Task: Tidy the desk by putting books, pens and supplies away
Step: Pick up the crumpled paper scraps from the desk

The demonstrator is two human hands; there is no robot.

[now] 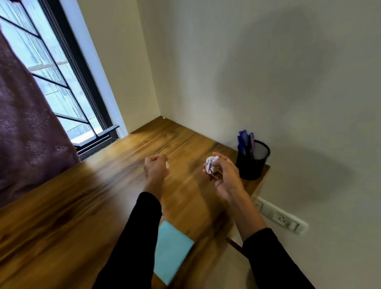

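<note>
My right hand (224, 174) grips a crumpled ball of white paper (211, 164) above the wooden desk (79, 202). My left hand (154, 169) is curled into a fist over the desk's middle; a small pale bit shows at its right edge, and I cannot tell what it is. A black mesh pen holder (252, 160) with several blue pens (245, 140) stands at the desk's right end against the wall, just right of my right hand. A light blue book (171, 252) lies flat near the front edge, between my forearms.
A white wall runs along the desk's right side, with a socket strip (280, 218) below desk level. A window (53, 69) with black bars and a purple curtain (18, 120) stand at the left. The view is blurred by motion.
</note>
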